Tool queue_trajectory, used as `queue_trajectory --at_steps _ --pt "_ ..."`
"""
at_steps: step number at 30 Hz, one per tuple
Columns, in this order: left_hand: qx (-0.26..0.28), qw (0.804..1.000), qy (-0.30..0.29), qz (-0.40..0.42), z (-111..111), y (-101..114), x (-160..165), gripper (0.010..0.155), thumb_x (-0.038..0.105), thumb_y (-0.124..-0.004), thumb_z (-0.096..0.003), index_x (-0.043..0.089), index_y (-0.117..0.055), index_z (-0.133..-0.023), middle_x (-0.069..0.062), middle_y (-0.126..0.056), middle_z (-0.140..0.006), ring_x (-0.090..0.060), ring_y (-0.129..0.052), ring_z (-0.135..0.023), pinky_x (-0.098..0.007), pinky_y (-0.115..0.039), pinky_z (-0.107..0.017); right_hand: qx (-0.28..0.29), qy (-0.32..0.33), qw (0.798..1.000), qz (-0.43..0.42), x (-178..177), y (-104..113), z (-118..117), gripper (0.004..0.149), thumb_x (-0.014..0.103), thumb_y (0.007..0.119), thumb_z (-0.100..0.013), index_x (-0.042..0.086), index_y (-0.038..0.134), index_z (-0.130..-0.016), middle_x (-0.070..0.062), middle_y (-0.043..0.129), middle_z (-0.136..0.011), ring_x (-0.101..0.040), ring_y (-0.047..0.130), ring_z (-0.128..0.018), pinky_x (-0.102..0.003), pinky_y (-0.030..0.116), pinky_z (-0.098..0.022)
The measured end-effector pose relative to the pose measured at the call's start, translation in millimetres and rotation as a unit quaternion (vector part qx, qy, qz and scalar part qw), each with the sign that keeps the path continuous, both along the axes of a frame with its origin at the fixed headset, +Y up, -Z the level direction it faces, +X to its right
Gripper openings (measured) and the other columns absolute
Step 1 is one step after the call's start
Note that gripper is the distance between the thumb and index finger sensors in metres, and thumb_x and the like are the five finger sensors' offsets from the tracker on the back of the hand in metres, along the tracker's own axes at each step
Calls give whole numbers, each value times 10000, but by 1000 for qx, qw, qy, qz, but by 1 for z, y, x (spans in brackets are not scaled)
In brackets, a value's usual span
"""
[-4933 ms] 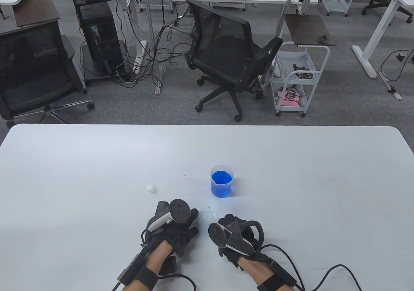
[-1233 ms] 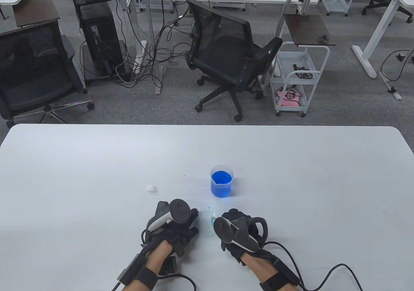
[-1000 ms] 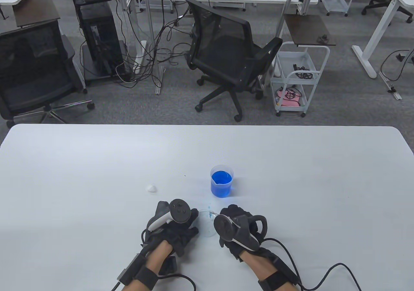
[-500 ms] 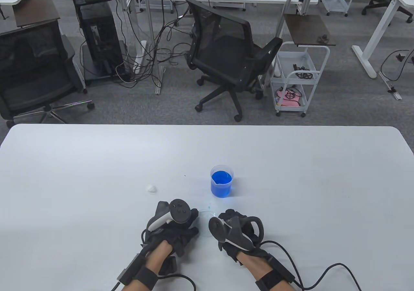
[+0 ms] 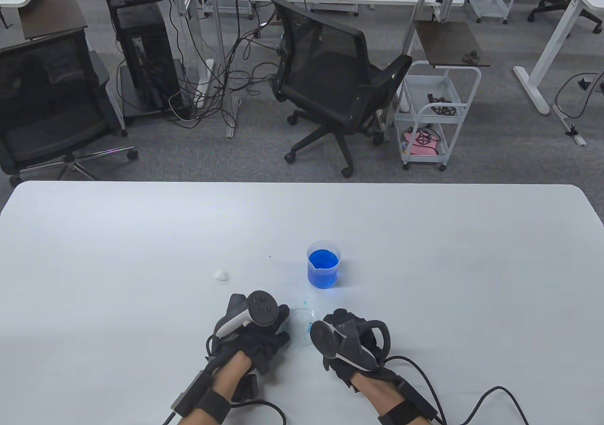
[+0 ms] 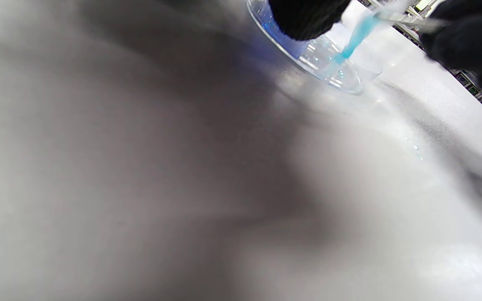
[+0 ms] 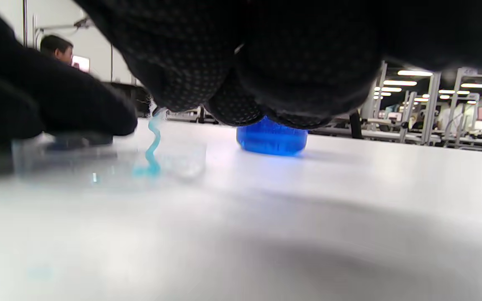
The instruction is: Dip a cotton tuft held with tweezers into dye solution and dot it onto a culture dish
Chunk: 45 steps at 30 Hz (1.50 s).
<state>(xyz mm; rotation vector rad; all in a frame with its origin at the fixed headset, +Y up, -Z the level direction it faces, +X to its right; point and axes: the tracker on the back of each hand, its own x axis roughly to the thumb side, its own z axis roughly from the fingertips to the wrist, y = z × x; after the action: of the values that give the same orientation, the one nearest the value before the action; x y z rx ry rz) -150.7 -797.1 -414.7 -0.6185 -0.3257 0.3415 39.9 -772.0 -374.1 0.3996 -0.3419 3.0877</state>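
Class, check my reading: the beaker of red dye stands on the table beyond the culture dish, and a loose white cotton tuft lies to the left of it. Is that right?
Not quite. The dye in the beaker is blue, not red, as the table view shows. The rest holds: the beaker stands on the table beyond the culture dish, and the white cotton tuft lies to its left.

Table view: bright, even overhead light, sharp throughout, soft shadows under both hands; slight bowing at edges. Left wrist view: heavily blurred, broad grey shadow across the table (image 6: pixel 140 175). Right wrist view: near tabletop out of focus; ceiling lights (image 7: pixel 406 82) glare far right.
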Motion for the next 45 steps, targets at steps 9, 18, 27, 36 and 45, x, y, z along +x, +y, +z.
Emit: queue_trajectory --at_steps 9,18,27,36,45 --pt "0 1000 0 0 0 0 0 674 395 -625 -643 276 -195 -1147 -243 -53 -1202 -524 -47 -1038 -769 -141 -657 22 -17 998 -64 16 25 0 408 299 909 -278 28 1023 -560 -228 1013 -580 -159 993 -231 -339 908 -113" --pt "0 1000 0 0 0 0 0 673 395 -626 -643 276 -196 -1147 -241 -52 -1202 -524 -46 -1038 -769 -141 -658 24 -55 993 -103 49 38 0 407 295 918 -276 26 1024 -563 -233 1011 -582 -163 996 -232 -343 910 -116" --pt "0 1000 0 0 0 0 0 671 395 -624 -643 278 -196 -1147 -240 -54 -1203 -521 -48 -1041 -770 -142 -658 -62 -70 995 -32 50 -5 -19 425 300 941 -276 33 1022 -596 -236 1011 -613 -168 1015 -262 -346 929 -143" --pt "0 1000 0 0 0 0 0 672 397 -623 -642 279 -195 -1147 -239 -52 -1204 -520 -46 -1041 -769 -140 -658 -90 -78 993 -25 51 -9 -23 473 320 959 -290 35 1001 -665 -242 993 -684 -177 1038 -315 -350 953 -187" --pt "0 1000 0 0 0 0 0 671 396 -623 -643 278 -196 -1147 -238 -52 -1204 -520 -45 -1040 -769 -139 -657 -102 -73 990 -59 62 17 -17 486 331 953 -307 36 980 -693 -241 970 -710 -177 1034 -336 -348 950 -210"
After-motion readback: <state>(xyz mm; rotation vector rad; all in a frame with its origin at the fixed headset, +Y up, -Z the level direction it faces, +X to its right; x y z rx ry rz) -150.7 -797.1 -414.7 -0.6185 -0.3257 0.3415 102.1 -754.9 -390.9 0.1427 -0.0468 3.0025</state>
